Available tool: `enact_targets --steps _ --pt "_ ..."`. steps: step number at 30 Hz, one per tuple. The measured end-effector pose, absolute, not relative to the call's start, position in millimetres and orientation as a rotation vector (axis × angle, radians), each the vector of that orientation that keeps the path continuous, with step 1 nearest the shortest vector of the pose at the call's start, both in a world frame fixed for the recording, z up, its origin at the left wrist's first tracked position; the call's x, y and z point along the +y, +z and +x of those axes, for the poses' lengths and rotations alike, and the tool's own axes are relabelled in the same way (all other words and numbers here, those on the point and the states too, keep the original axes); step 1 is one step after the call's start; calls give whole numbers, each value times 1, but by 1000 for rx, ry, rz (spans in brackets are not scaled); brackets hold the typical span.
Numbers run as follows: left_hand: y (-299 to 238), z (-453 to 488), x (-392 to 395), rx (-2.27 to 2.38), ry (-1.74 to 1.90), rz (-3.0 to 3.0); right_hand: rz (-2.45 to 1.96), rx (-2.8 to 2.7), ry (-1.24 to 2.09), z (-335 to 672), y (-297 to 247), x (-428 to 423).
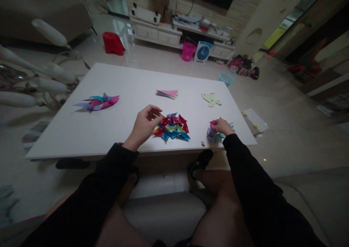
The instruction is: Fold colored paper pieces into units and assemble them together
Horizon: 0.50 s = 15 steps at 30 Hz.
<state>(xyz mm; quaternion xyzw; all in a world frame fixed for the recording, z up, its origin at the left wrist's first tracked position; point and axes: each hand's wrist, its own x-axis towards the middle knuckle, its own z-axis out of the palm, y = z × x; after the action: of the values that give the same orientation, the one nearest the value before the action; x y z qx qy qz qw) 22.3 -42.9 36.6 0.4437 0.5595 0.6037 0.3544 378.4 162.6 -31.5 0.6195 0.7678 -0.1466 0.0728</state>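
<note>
My left hand (146, 124) hovers at the left edge of a heap of shiny folded paper pieces (174, 127), red, blue, green and yellow. Its fingers are loosely curved, with the thumb apart and nothing seen between them. Over at the right end of the table, my right hand (223, 126) pinches a pink folded paper piece (213, 124). Beneath and around those fingertips lies a smaller group of purple and teal folded papers (211, 135), partly hidden by the hand.
The white table (125, 79) also bears a purple-blue paper cluster (100, 102), a pink-topped paper stack (167, 94) and pale green folded paper (211, 99). A tiny scrap (202, 143) lies near the front edge. Beyond stand a red stool (113, 43) and teal basket (226, 79).
</note>
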Motion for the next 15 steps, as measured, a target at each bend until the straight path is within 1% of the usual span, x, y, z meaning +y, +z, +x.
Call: enact_targets --steps 3,10,15 --pt "37 23 -43 1452 1556 1153 1829 2306 -463 377 -27 162" --pt "35 23 -42 1429 1551 1157 1602 2210 -564 375 -27 156" --pt "36 23 -43 1413 1531 1146 1595 2190 -474 372 -34 150"
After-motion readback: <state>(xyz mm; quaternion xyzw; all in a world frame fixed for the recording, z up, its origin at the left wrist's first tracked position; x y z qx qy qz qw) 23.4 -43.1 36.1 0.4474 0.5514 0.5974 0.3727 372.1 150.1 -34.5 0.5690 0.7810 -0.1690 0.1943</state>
